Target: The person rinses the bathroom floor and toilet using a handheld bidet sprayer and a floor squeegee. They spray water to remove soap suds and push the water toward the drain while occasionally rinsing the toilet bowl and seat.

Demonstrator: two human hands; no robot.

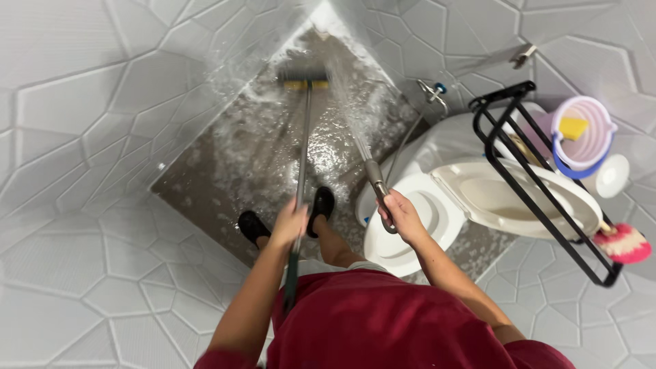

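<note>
Scrubbing was the step in hand, by my read. Left hand [290, 222], at centre frame, was wrapped tight round the long brush handle [302, 143], whose yellow-backed brush head [305, 78] sat at the top centre on the wet, foamy floor [225, 157]. Right hand [403, 217], just right of it, gripped the spray hose [374, 179], water fanning upward. Next, I'd judge, came steady strokes with the jet following. Toilet [478, 198] and black rack [519, 164] stood farther right.

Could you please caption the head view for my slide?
Left hand holds a long-handled brush while right hand sprays a hose beside a toilet.
</note>
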